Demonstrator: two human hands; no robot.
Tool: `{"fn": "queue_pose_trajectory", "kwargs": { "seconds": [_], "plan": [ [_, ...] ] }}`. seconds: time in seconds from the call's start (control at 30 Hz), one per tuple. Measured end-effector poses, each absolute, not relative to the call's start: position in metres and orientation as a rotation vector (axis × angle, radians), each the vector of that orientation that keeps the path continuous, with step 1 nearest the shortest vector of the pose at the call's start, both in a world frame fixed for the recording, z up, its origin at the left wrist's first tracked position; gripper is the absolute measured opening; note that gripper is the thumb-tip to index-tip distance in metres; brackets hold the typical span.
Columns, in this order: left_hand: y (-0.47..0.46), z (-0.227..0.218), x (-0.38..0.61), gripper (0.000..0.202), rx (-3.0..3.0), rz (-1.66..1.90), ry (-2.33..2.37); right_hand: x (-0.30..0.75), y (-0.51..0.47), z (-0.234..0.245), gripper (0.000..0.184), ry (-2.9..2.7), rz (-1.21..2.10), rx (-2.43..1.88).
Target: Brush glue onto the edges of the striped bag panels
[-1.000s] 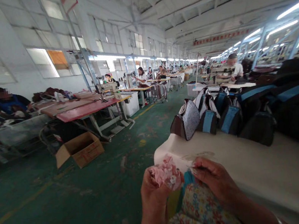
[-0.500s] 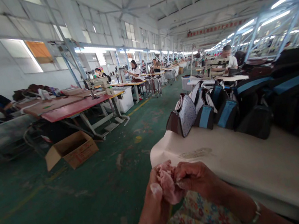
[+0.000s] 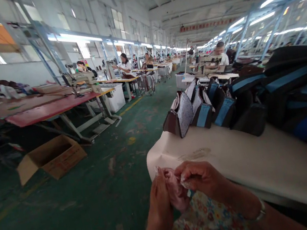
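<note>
Low in the middle of the head view, a crumpled pink bundle (image 3: 175,190) sits between my two hands; whether it is thin plastic or cloth I cannot tell. My left hand (image 3: 160,199) is wrapped round its left side, the thumb side up. A whitish scrap shows at the left fingertips. On the other side, my right hand (image 3: 200,180) pinches a small whitish, translucent piece (image 3: 185,182) at the bundle's edge. Below the hands lies flowered fabric (image 3: 202,221) over my lap. A bracelet circles my right wrist.
A pale-covered table (image 3: 238,159) stands to my right, with several black and blue bags (image 3: 202,114) piled along it. On the green floor at left lies an open cardboard box (image 3: 54,156), beside a red-topped sewing table (image 3: 51,109). Several people work farther back.
My view has turned a little to the left-hand side's exclusion, so the surroundings sit farther left. My left fingers have straightened upward along the pink bundle; my right hand still pinches at its edge.
</note>
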State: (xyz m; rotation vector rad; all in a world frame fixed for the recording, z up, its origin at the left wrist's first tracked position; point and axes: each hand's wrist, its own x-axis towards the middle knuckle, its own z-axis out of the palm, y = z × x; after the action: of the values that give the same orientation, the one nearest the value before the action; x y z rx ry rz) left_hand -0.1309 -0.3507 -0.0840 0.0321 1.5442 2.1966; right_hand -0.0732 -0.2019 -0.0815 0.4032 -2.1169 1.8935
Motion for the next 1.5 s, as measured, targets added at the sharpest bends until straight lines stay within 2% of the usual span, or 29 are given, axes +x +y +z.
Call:
{"fn": "queue_pose_trajectory", "kwargs": {
  "seconds": [0.1, 0.23, 0.3, 0.4, 0.53, 0.63, 0.73, 0.97, 1.1, 1.3, 1.5],
  "plan": [
    [-0.344, -0.1, -0.145, 0.051, 0.164, 2.092, 1.643, -0.07, -0.202, -0.086, 0.002, -2.149, 1.901, 0.312],
    [-0.332, -0.121, -0.166, 0.035, 0.284, 1.984, 1.894, -0.061, -0.2, -0.093, 0.006, -1.832, 2.265, -0.048],
    [-0.327, -0.124, -0.171, 0.037, 0.339, 1.949, 1.946, -0.057, -0.197, -0.096, 0.007, -1.642, 2.402, -0.175],
    [-0.325, -0.117, -0.168, 0.031, 0.528, 1.895, 1.925, -0.051, -0.19, -0.095, 0.011, -1.502, 2.453, -0.256],
    [-0.326, -0.099, -0.156, 0.044, 0.953, 1.738, 1.691, -0.04, -0.178, -0.086, 0.013, -1.401, 2.438, -0.266],
    [-0.322, -0.092, -0.149, 0.029, 1.119, 1.651, 1.623, -0.029, -0.172, -0.08, 0.015, -1.421, 2.434, -0.274],
    [-0.316, -0.088, -0.142, 0.019, 0.998, 1.67, 1.519, -0.018, -0.166, -0.078, 0.018, -1.402, 2.456, -0.267],
    [-0.311, -0.073, -0.116, 0.014, 0.515, 1.748, 1.119, 0.011, -0.151, -0.068, 0.017, -1.605, 2.468, -0.188],
    [-0.31, -0.059, -0.098, 0.019, 0.58, 1.736, 1.142, 0.03, -0.156, -0.061, 0.015, -1.746, 2.305, -0.169],
    [-0.309, -0.039, -0.077, 0.026, 0.766, 1.733, 1.415, 0.053, -0.17, -0.055, 0.003, -2.065, 1.601, -0.368],
    [-0.303, -0.042, -0.065, 0.03, 1.087, 1.791, 1.81, 0.069, -0.176, -0.049, 0.012, -2.147, 1.26, -0.474]
  ]
}}
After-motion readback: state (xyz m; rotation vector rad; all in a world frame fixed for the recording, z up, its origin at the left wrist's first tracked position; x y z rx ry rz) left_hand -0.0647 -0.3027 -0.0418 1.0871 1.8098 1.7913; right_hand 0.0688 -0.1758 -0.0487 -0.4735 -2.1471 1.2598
